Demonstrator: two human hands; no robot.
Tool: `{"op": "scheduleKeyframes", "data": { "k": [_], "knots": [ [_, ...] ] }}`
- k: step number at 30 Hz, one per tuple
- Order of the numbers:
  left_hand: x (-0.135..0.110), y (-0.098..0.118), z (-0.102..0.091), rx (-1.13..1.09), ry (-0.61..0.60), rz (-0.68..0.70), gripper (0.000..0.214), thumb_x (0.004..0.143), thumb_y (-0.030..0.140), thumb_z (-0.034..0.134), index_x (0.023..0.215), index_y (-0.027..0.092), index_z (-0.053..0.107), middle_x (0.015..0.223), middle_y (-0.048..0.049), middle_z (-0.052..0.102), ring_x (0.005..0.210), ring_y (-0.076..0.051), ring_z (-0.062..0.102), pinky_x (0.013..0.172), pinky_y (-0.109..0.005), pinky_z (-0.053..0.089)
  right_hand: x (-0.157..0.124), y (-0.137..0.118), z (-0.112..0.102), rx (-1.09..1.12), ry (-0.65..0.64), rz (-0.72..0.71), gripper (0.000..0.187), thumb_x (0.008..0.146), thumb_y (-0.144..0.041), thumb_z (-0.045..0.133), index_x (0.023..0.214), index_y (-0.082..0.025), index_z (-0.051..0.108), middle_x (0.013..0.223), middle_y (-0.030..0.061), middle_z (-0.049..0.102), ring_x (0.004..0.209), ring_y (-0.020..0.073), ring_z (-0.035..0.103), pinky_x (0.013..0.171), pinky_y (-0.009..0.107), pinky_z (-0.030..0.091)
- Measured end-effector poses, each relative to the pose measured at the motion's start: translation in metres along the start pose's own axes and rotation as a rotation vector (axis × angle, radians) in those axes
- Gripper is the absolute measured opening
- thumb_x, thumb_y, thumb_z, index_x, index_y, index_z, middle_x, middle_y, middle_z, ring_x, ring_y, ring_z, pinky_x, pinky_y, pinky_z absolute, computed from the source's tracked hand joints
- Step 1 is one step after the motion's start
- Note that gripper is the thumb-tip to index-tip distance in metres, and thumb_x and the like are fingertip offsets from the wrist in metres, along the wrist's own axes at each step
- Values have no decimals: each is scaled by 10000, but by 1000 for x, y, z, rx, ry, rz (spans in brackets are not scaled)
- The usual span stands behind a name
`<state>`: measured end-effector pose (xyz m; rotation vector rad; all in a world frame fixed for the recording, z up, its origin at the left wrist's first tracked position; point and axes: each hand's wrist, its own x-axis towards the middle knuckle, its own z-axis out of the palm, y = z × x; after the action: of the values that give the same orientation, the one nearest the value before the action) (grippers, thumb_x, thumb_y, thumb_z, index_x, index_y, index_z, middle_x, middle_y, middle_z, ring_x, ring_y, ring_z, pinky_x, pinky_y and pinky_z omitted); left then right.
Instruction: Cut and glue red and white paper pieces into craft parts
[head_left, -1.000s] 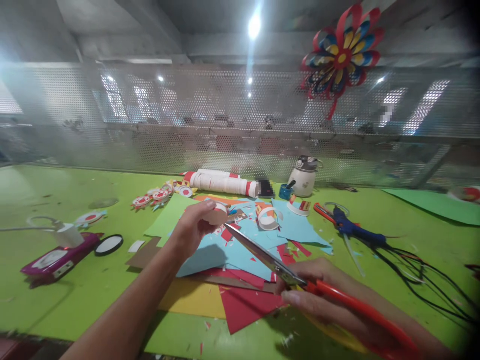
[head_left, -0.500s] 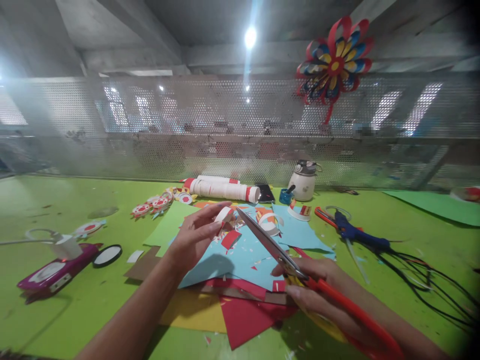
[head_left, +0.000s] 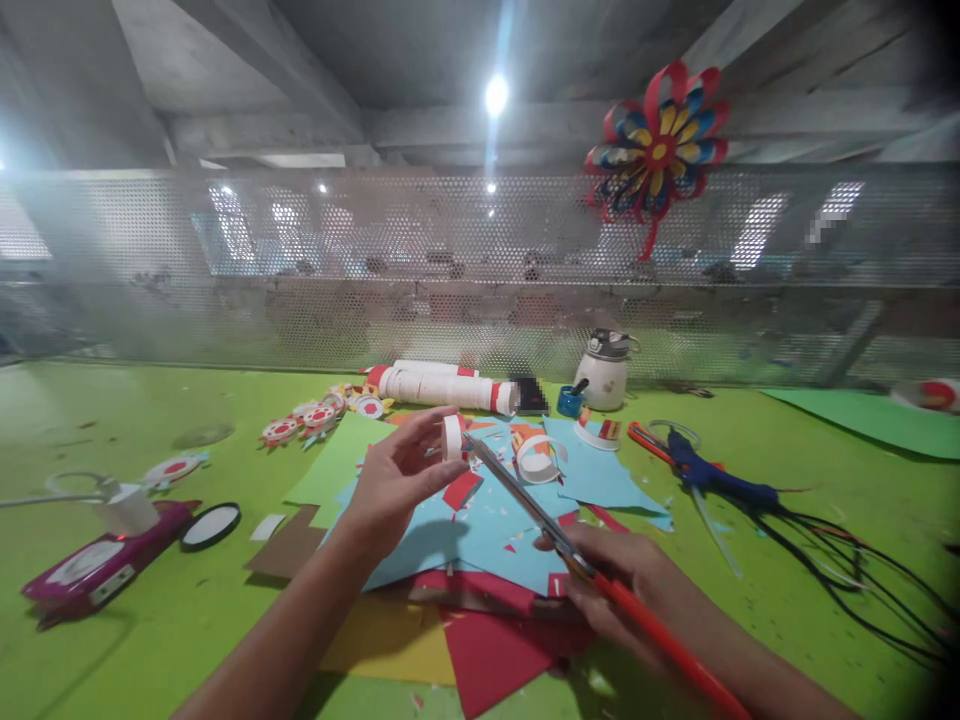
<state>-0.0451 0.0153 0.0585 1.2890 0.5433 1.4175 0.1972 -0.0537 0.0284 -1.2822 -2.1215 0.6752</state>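
Between the thumb and fingers of my left hand (head_left: 390, 480) is a small curled paper strip (head_left: 452, 438), white with some red. My right hand (head_left: 615, 585) is closed around a pair of scissors (head_left: 525, 495) with red handles. The tips of the blades point up and left, right beside the paper strip; I cannot tell if they touch it. Beneath both hands lie sheets of light blue paper (head_left: 427, 545) strewn with small scraps. A red paper piece (head_left: 463, 491) rests there, near a curled white and orange paper piece (head_left: 537, 457).
On the right lies a blue glue gun (head_left: 720, 480) with tangled cable. A white bottle (head_left: 602, 375), a small blue pot (head_left: 570, 401) and a white paper roll (head_left: 442, 387) stand behind. A purple power strip (head_left: 109, 565) is at left. A paper flower (head_left: 658, 150) rises above.
The paper strip has turned more upright in my left hand. The scissors have rolled onto their edge, with the blade tips now closer to the strip. The view has tilted up slightly.
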Motion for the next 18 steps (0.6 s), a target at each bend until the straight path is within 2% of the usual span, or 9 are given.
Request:
{"op": "scheduleKeyframes", "data": {
  "k": [4, 10, 15, 18],
  "knots": [
    [2, -2, 1, 37, 25, 33, 504, 639, 167, 838, 1111, 211, 665, 1080, -60, 690, 958, -186, 664, 832, -299, 542, -1, 1, -2, -67, 35, -70, 290, 772, -79, 509, 1000, -165, 667, 845, 38, 691, 709, 170, 603, 624, 250, 490],
    [1, -3, 3, 18, 8, 45, 475, 668, 168, 824, 1108, 211, 652, 1033, -48, 708, 940, -152, 664, 826, -260, 545, 1, -1, -4, -69, 63, -78, 371, 777, -78, 501, 1111, -165, 638, 968, 68, 706, 803, 203, 635, 685, 294, 507],
    [-2, -4, 5, 20, -5, 41, 476, 665, 166, 823, 1098, 192, 626, 1025, -70, 718, 921, -173, 676, 780, -269, 560, 1, 2, -2, -49, 53, -71, 311, 826, -126, 494, 1096, -164, 643, 941, 64, 703, 770, 195, 625, 642, 282, 503],
    [-4, -3, 6, 17, -36, 13, 517, 681, 170, 809, 1157, 189, 608, 1041, -82, 724, 920, -167, 679, 801, -273, 560, -1, 0, -2, -61, 42, -83, 305, 817, -110, 502, 1079, -177, 643, 915, 43, 696, 759, 184, 612, 668, 286, 498]
  ]
}}
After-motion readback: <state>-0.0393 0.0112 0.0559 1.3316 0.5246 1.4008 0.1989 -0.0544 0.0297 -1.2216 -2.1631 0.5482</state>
